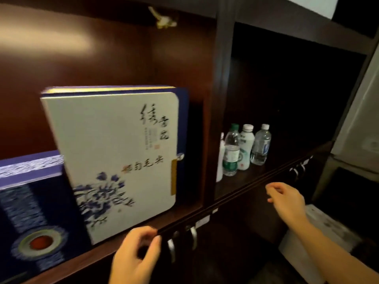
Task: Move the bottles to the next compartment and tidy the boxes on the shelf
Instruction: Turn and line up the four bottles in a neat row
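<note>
Dark wood shelf fills my head view. I see the white box with blue flowers standing upright in the left compartment, a dark blue box beside it. The bottles stand in the right compartment. My left hand hangs empty, fingers loosely curled, and my right hand is likewise empty, both below the shelf edge.

White bottle half hidden behind divider, dark blue box cut off left, box lettering blurred
</note>
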Motion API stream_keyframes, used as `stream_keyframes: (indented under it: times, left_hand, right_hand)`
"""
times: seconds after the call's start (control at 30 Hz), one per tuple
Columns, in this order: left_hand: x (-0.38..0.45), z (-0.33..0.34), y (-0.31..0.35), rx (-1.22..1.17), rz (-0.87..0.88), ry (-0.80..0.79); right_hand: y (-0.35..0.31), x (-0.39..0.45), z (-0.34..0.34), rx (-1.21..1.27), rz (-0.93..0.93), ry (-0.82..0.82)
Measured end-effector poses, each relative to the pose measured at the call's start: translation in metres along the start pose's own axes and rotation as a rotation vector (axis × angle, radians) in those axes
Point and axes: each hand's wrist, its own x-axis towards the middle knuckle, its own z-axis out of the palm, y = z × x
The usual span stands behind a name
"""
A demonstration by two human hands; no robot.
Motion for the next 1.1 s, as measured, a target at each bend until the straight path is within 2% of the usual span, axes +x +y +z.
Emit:
stream_keyframes:
  times: [0.03, 0.07, 0.13, 0.23, 0.37, 0.47, 0.57, 0.6, 0.73, 0.83, 1.1]
  left_hand:
    - [0.006, 0.022, 0.015, -0.027, 0.038, -0.003]
    - [0.015, 0.056, 0.031, -0.04, 0.017, -0.106]
    - [0.043, 0.124, 0.047, -0.084, 0.012, -0.162]
    - [0.083, 0.207, 0.081, -0.028, -0.034, -0.25]
    - [0.16, 0.272, 0.121, -0.015, -0.036, 0.027]
    - [0.22, 0.279, 0.14, 0.226, 0.038, 0.278]
    - [0.26, 0.271, 0.146, 0.367, -0.053, 0.401]
    - [0.269, 0.268, 0.143, 0.387, -0.095, 0.397]
    - [0.281, 0.263, 0.133, 0.335, -0.185, 0.214]
    - [0.279, 0.262, 0.131, 0.328, -0.201, 0.24]
    - [0.273, 0.258, 0.136, 0.369, -0.178, 0.182]
  right_hand:
    - [0.008, 0.02, -0.005, 0.017, 0.006, -0.011]
    - [0.015, 0.042, -0.008, 0.034, 0.001, -0.027]
    - [0.025, 0.088, -0.01, 0.079, -0.021, -0.066]
    - [0.028, 0.157, -0.007, 0.138, -0.117, -0.128]
    - [0.005, 0.229, -0.001, 0.144, -0.263, -0.246]
    - [-0.025, 0.27, 0.009, 0.168, -0.369, -0.264]
    - [-0.057, 0.288, 0.026, 0.219, -0.41, -0.371]
    - [-0.067, 0.29, 0.033, 0.21, -0.435, -0.396]
    - [-0.098, 0.286, 0.06, 0.147, -0.536, -0.531]
    - [-0.11, 0.28, 0.076, -0.016, -0.601, -0.563]
    - [-0.109, 0.283, 0.076, 0.002, -0.579, -0.655]
